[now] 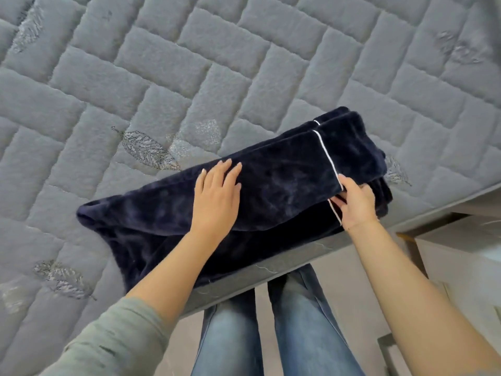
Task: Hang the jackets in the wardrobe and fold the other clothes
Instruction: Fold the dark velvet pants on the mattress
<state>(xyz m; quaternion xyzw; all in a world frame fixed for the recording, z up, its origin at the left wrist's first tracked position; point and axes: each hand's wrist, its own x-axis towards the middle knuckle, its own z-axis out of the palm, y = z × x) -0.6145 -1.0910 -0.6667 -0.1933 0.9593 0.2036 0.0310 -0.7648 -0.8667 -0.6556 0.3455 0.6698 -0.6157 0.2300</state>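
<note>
Blue jeans legs stand below both hands, next to the bed edge. Just past them, the soft dark navy fleece garment with thin white piping lies half folded under the hands. The left hand rests flat on it, fingers straight. The right hand pinches the piped edge. To fold well, I think the flat hand should hold the cloth down while the other lines up the edges. Beyond the hands spreads a grey quilted mattress. Pale furniture sits right of the right hand.
</note>
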